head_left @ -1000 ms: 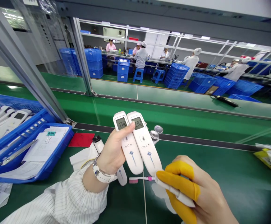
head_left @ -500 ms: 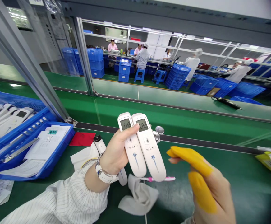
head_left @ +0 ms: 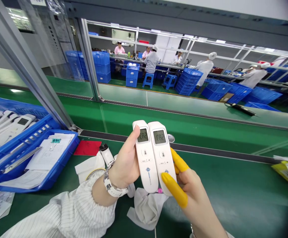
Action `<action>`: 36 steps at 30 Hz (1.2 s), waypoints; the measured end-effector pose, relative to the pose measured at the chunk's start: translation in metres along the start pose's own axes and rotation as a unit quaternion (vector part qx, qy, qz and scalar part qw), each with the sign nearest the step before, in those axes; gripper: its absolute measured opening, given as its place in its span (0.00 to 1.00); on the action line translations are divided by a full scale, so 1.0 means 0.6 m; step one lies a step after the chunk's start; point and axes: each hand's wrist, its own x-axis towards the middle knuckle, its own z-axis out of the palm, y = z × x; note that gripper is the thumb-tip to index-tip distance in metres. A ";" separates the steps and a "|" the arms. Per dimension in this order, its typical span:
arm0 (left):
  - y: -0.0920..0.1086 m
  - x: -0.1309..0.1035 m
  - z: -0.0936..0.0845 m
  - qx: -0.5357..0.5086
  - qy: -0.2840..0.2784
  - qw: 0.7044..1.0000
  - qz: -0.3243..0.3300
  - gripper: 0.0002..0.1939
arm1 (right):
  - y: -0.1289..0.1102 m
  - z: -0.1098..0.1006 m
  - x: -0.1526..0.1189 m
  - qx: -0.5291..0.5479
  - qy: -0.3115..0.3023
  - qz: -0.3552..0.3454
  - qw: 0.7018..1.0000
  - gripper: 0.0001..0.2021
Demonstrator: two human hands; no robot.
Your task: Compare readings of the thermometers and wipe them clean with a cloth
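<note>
Two white handheld thermometers with lit displays are held upright side by side over the bench. My left hand (head_left: pixel 126 162) grips the left thermometer (head_left: pixel 147 165), its thumb beside the screen. Around the right thermometer (head_left: pixel 161 150) close the fingers of my right hand (head_left: pixel 187 185), which wears yellow finger covers on thumb and forefinger. That thumb lies across the lower front of the casing. Below them a grey-white cloth (head_left: pixel 146 210) is crumpled on the green bench (head_left: pixel 245 191). A pink part (head_left: pixel 160 190) shows just under the thermometers, the rest hidden.
At left, a blue tray (head_left: pixel 69 150) holds papers, beside a blue basket (head_left: pixel 41 127) of white devices. A red card (head_left: pixel 87 147) and another white device (head_left: pixel 106 154) lie near my left wrist. A metal post (head_left: pixel 90 59) stands behind; people work beyond.
My right hand has come in from the right and closed on the right thermometer. Both thermometers have shifted slightly right, and my left thumb is now only on the left one.
</note>
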 end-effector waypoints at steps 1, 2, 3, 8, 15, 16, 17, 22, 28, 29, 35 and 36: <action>0.000 -0.001 0.001 0.002 -0.014 1.000 0.005 0.29 | -0.001 0.000 -0.001 -0.015 0.009 -0.010 1.000 0.12; -0.001 -0.001 0.001 0.002 -0.024 1.000 0.007 0.30 | -0.002 0.000 -0.002 -0.025 0.012 -0.018 0.999 0.11; -0.001 -0.001 0.002 0.001 -0.030 1.000 0.009 0.30 | -0.004 0.000 -0.002 -0.026 0.006 -0.020 0.999 0.10; 0.000 0.000 0.005 -0.010 -0.037 0.999 0.013 0.32 | -0.011 0.004 -0.003 -0.010 0.046 -0.030 0.998 0.07; -0.003 -0.001 0.005 -0.010 -0.028 0.999 0.031 0.27 | -0.009 0.007 0.000 -0.013 -0.008 -0.029 0.999 0.04; -0.003 -0.001 0.004 -0.013 -0.032 0.999 0.032 0.27 | -0.009 0.008 0.001 -0.015 -0.009 -0.027 0.999 0.07; -0.004 -0.001 0.003 -0.016 -0.039 0.999 0.031 0.26 | -0.010 0.009 0.002 -0.018 -0.009 -0.027 0.999 0.10; -0.010 -0.002 -0.001 0.003 -0.003 0.998 0.064 0.15 | -0.015 0.021 0.005 -0.115 0.029 -0.068 0.991 0.27; -0.020 -0.007 -0.001 0.085 0.065 0.986 0.131 0.15 | -0.006 0.043 -0.001 -0.208 0.061 -0.115 0.969 0.29; -0.021 -0.009 0.000 0.089 0.063 0.985 0.133 0.18 | -0.005 0.044 -0.002 -0.203 0.048 -0.112 0.972 0.28; -0.024 -0.012 0.002 0.090 0.048 0.987 0.123 0.31 | -0.008 0.036 -0.008 -0.103 -0.010 -0.048 0.994 0.24; -0.024 -0.011 0.002 0.087 0.042 0.988 0.124 0.31 | -0.008 0.034 -0.009 -0.085 -0.010 -0.041 0.996 0.24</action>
